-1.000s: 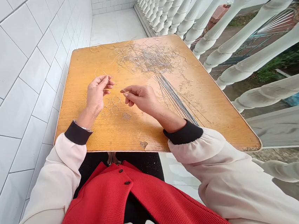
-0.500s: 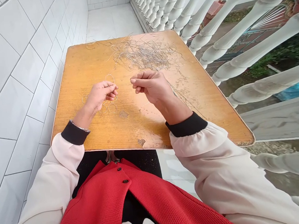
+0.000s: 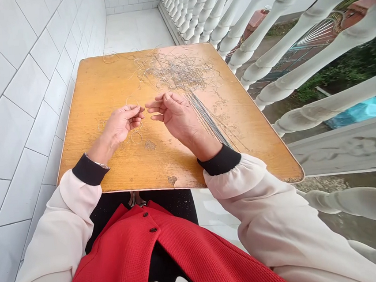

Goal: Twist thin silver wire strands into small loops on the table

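My left hand [image 3: 122,126] is closed in a pinch over the left half of the wooden table [image 3: 103,87]. A thin wire loop [image 3: 133,102] rises from its fingertips. Just to the right, my right hand [image 3: 176,119] has its fingers stretched towards the left fingertips, with gaps between them; I see nothing held in it. Small wire rings [image 3: 136,138] lie on the tabletop beneath and beside my left hand. A bundle of straight grey wires [image 3: 210,123] lies to the right of my right hand, partly covered by the wrist.
A loose tangle of thin wire [image 3: 184,72] covers the table's far right part. White tiled wall [image 3: 21,108] runs along the left. On the right stands a railing of white balusters [image 3: 267,71], close to the table's edge.
My right hand has moved left, closer to my left hand, and its pinched fingers have stretched out. The straight wire bundle now shows more. The whole view has shifted slightly.
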Available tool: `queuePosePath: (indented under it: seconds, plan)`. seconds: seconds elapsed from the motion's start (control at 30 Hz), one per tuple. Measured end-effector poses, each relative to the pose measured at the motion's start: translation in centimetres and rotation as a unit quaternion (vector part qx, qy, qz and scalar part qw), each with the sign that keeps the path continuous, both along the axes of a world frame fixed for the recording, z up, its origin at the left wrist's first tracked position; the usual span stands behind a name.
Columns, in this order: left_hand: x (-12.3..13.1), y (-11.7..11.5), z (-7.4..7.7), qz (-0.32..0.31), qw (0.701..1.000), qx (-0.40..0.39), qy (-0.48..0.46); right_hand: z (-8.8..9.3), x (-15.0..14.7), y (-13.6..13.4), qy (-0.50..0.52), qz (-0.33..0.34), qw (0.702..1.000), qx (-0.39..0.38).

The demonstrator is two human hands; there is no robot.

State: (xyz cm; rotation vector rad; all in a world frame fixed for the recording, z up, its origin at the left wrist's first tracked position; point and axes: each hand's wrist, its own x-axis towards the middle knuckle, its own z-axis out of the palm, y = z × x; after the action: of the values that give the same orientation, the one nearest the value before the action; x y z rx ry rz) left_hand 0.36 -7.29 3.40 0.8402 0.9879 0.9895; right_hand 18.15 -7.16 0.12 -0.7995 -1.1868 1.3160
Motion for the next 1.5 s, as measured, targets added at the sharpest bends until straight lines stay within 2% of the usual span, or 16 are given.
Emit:
queuePosePath:
  seconds: [0.3, 0.4, 0.77, 0.97, 1.23, 1.37, 1.5]
  plan:
    - [0.1, -0.3, -0.2, 0.010, 0.994, 0.092, 0.057, -0.1, 0.4, 0.6, -0.072, -0.006, 0.997, -0.002]
    - [0.0, -0.2, -0.4, 0.024, 0.992, 0.110, 0.061, 0.0, 0.5, 0.6, -0.064, 0.000, 0.998, -0.012]
    - [0.2, 0.1, -0.9, 0.033, 0.993, 0.094, 0.071, 0.6, 0.2, 0.5, 0.004, 0.015, 0.992, -0.125]
    - [0.4, -0.1, -1.1, 0.069, 0.988, 0.106, 0.092, 0.4, 0.0, -0.2, -0.009, 0.003, 0.999, -0.038]
    - [0.8, -0.4, -1.0, 0.046, 0.985, 0.128, 0.106, 0.1, -0.2, -0.3, -0.023, -0.009, 0.999, -0.025]
    - [1.1, -0.6, -1.2, 0.029, 0.981, 0.151, 0.121, -0.3, -0.3, -0.1, -0.100, -0.036, 0.994, 0.013]
    - [1.2, -0.4, -1.7, 0.003, 0.975, 0.178, 0.130, -0.7, -0.4, 0.1, -0.209, -0.086, 0.972, 0.057]
